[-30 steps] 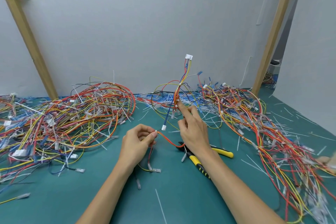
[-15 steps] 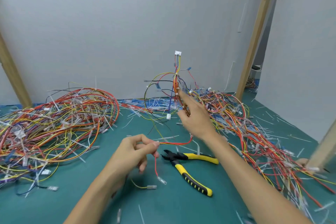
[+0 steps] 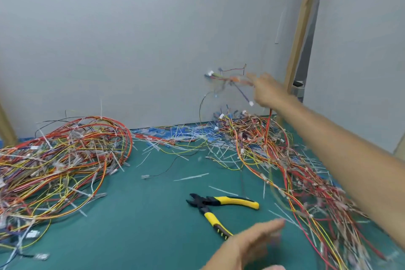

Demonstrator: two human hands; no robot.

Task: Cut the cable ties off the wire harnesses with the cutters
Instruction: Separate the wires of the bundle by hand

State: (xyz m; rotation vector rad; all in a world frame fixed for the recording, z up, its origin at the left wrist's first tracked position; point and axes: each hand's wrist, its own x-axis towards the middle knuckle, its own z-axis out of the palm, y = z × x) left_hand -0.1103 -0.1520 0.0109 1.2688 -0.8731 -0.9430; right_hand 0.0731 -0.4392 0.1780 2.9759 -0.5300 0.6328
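Observation:
My right hand [image 3: 266, 92] is stretched out high toward the back wall, above the right pile. A small wire harness [image 3: 230, 81] blurs at its fingertips; whether the fingers still touch it I cannot tell. My left hand [image 3: 252, 245] hovers low near the front with fingers spread and nothing in it. The yellow-and-black cutters [image 3: 215, 205] lie on the green mat [image 3: 142, 215], just beyond my left hand, with one handle tip under its fingers.
A big heap of tied wire harnesses [image 3: 54, 160] fills the left side. Another heap of wires [image 3: 285, 160] runs down the right side under my right arm. Cut tie scraps [image 3: 186, 140] litter the back of the mat. Wooden posts [image 3: 300, 28] stand against the wall.
My right hand swung the harness up and away toward the back right. My left hand let go of the red wire end, opened and moved right near the cutters.

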